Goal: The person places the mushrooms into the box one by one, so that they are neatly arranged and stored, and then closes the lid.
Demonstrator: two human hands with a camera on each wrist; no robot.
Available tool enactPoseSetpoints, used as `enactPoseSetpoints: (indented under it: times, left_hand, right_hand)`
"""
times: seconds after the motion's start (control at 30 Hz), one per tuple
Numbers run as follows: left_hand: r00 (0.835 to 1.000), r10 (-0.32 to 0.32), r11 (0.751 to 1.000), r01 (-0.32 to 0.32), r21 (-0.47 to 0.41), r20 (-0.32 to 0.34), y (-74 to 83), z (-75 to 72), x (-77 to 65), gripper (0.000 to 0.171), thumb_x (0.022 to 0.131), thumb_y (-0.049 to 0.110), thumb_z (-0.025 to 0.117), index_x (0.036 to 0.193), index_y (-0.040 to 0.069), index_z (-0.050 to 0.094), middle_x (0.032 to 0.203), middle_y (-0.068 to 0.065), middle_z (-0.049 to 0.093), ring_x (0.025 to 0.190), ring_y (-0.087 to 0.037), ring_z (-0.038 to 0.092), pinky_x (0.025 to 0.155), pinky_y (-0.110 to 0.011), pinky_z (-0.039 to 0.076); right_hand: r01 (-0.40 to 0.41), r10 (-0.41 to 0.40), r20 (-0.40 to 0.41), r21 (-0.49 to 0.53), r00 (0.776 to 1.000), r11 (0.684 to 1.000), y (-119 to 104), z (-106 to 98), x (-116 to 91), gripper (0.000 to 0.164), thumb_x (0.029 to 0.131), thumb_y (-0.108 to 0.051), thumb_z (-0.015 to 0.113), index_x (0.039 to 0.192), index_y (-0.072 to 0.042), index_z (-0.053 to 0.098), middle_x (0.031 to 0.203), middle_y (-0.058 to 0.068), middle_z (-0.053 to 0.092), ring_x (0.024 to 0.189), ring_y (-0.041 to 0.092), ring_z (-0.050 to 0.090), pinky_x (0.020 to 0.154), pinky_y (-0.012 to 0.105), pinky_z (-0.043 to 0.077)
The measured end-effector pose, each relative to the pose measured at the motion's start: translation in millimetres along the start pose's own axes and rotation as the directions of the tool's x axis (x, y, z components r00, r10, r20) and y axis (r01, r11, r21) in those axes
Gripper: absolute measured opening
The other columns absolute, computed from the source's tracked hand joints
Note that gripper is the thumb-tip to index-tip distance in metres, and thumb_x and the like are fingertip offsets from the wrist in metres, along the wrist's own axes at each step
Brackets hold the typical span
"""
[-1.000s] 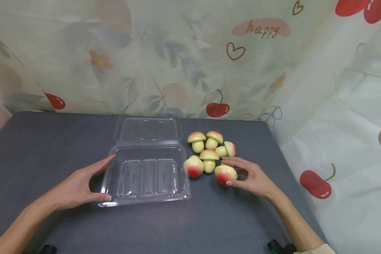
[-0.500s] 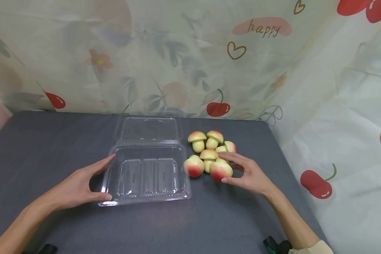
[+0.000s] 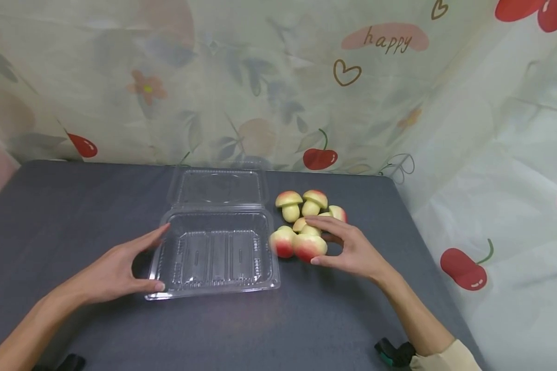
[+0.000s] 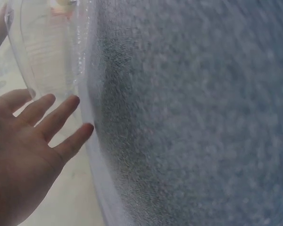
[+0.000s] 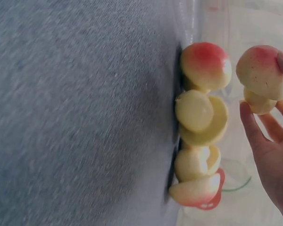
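My right hand [image 3: 352, 252] pinches a cream and red toy mushroom [image 3: 309, 248] between thumb and fingers, its red cap toward me. In the right wrist view this mushroom [image 5: 258, 70] hangs above the table, apart from the others. Several similar mushrooms [image 3: 289, 200] lie just behind and left of it, one partly hidden by my fingers. A clear plastic box [image 3: 218, 291] lies with its lid [image 3: 219, 188] folded back. My left hand [image 3: 116, 270] touches the box's left side, thumb at the front corner, fingers spread and fairly straight in the left wrist view.
The dark grey table [image 3: 241, 335] runs back to a printed curtain [image 3: 241, 82], which also closes off the right side. The loose mushrooms [image 3: 315, 201] stand close to the box's right edge.
My right hand has moved left with the mushroom, from the right of the group to in front of it, nearer the box. My left hand and the box have stayed put.
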State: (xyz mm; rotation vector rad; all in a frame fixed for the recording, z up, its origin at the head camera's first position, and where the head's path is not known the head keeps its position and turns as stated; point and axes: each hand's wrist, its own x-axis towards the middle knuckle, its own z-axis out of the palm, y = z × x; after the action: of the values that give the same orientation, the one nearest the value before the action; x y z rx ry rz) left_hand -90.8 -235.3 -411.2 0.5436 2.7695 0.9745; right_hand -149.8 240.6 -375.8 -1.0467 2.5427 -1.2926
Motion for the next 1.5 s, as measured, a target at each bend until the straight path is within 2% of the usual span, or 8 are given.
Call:
enactPoseSetpoints:
  times: [0.1,0.43,0.63,0.77,0.93,1.13,1.3,1.5]
  left_hand:
    - [1.0,0.002,1.0,-0.002,-0.008,-0.001,1.2,0.2,-0.4,0.116,0.07,0.061,0.082,0.16,0.025,0.019,0.145,-0.021,0.05,0.133,-0.041,0.048,0.1,-0.062,0.035]
    - [1.0,-0.002,1.0,0.002,-0.011,0.001,2.0,1.1,0.4,0.117,0.07,0.06,0.082,0.161,0.023,0.018,0.154,-0.021,0.038,0.136,-0.041,0.044,0.102,-0.062,0.033]
    - [1.0,0.003,1.0,-0.003,0.004,-0.005,1.8,2.2,0.1,0.117,0.07,0.059,0.083,0.16,0.023,0.019,0.157,-0.017,0.035,0.139,-0.039,0.039,0.104,-0.056,0.034]
    - [1.0,0.01,1.0,-0.01,0.01,-0.014,2.3,3.2,-0.1,0.117,0.07,0.059,0.083,0.16,0.023,0.018,0.157,-0.017,0.035,0.137,-0.038,0.043,0.102,-0.054,0.036]
    - [1.0,0.019,1.0,-0.019,0.008,-0.023,3.7,4.1,-0.4,0.119,0.069,0.06,0.083,0.161,0.02,0.018,0.155,-0.02,0.037,0.134,-0.039,0.046,0.1,-0.059,0.036]
    - [1.0,0.021,1.0,-0.021,0.008,-0.024,5.1,4.5,0.4,0.117,0.07,0.06,0.083,0.16,0.02,0.019,0.155,-0.019,0.037,0.135,-0.039,0.045,0.099,-0.058,0.036]
    - [0.999,0.024,1.0,-0.024,0.002,-0.025,5.4,5.0,1.3,0.117,0.07,0.058,0.083,0.16,0.018,0.021,0.154,-0.021,0.038,0.135,-0.041,0.044,0.1,-0.06,0.036]
    - [0.999,0.037,0.999,-0.036,0.02,-0.029,4.3,5.6,0.3,0.117,0.07,0.059,0.083,0.16,0.018,0.02,0.153,-0.02,0.04,0.133,-0.04,0.047,0.099,-0.06,0.037]
  right_hand:
    - [0.004,-0.004,0.006,0.009,1.0,1.0,-3.0,3.8,4.3,0.071,0.079,-0.019,0.086,0.142,-0.011,0.055,0.143,0.008,0.054,0.127,0.018,0.051,0.095,0.037,0.051]
    - [0.024,-0.025,0.024,0.058,0.999,0.998,-10.9,16.2,20.5,0.071,0.078,-0.016,0.086,0.142,-0.012,0.055,0.143,0.006,0.054,0.124,0.018,0.054,0.096,0.044,0.05]
    - [0.057,-0.06,0.039,0.07,0.997,0.996,-15.8,27.1,30.2,0.075,0.076,-0.011,0.088,0.142,-0.007,0.054,0.145,0.008,0.052,0.128,0.021,0.052,0.097,0.046,0.049]
    - [0.063,-0.067,0.055,0.067,0.996,0.996,-19.0,34.5,37.2,0.076,0.075,-0.012,0.088,0.142,-0.005,0.053,0.146,0.006,0.051,0.131,0.021,0.05,0.098,0.042,0.049]
    - [0.076,-0.084,0.077,0.105,0.993,0.992,-22.8,44.1,46.7,0.076,0.076,-0.012,0.087,0.143,-0.008,0.052,0.145,0.003,0.052,0.13,0.019,0.052,0.098,0.033,0.048]
    - [0.083,-0.093,0.09,0.111,0.992,0.99,-28.9,54.3,56.4,0.075,0.078,-0.016,0.086,0.145,-0.012,0.052,0.145,0.002,0.052,0.13,0.015,0.051,0.097,0.032,0.049]
    - [0.093,-0.098,0.09,0.057,0.991,0.994,-33.8,62.5,61.3,0.074,0.079,-0.02,0.087,0.144,-0.014,0.053,0.145,0.004,0.052,0.134,0.013,0.047,0.098,0.031,0.048]
    - [0.064,-0.081,0.115,0.149,0.99,0.987,-39.7,75.8,67.5,0.076,0.079,-0.015,0.086,0.146,-0.015,0.05,0.146,-0.001,0.048,0.132,0.012,0.048,0.099,0.03,0.048]
